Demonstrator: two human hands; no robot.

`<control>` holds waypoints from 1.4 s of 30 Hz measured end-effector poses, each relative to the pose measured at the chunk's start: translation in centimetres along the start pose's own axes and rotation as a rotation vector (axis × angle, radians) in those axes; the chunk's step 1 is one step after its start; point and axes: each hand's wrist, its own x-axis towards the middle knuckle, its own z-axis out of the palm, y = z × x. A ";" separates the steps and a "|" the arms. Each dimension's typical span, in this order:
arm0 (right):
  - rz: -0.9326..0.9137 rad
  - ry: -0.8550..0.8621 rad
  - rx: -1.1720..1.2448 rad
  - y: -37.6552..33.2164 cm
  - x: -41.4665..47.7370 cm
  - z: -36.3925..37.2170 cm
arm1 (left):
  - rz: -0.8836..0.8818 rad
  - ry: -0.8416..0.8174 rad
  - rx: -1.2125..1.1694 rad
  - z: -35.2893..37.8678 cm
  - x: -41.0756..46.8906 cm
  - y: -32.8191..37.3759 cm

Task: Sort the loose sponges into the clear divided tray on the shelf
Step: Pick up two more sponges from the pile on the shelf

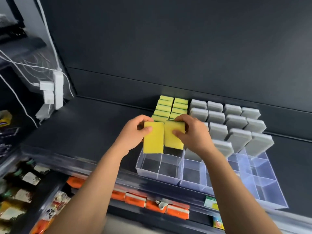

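Shop: dark display shelf (pixel 87 125), packaged goods (pixel 177 211) stocked in rows below.

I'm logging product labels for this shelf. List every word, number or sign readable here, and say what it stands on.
Nothing reads clearly.
Orange packets on the lower shelf: white bands, print blurred.
Packet at lower left: dark characters, too smeared to read.
Green tag on the shelf rail: too small.
Yellow sponges, grey sponges, clear tray: no text.
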 end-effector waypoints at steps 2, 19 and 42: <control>-0.012 -0.037 -0.061 0.2 -0.2 0.3 | 0.044 0.005 0.041 0.0 0.2 -0.2; -0.131 0.107 -0.545 2.0 -1.2 3.1 | 0.326 -0.008 0.596 1.8 -0.2 -1.6; -0.122 0.282 -0.486 2.0 -4.5 1.3 | 0.505 0.222 0.867 3.4 -0.8 -1.4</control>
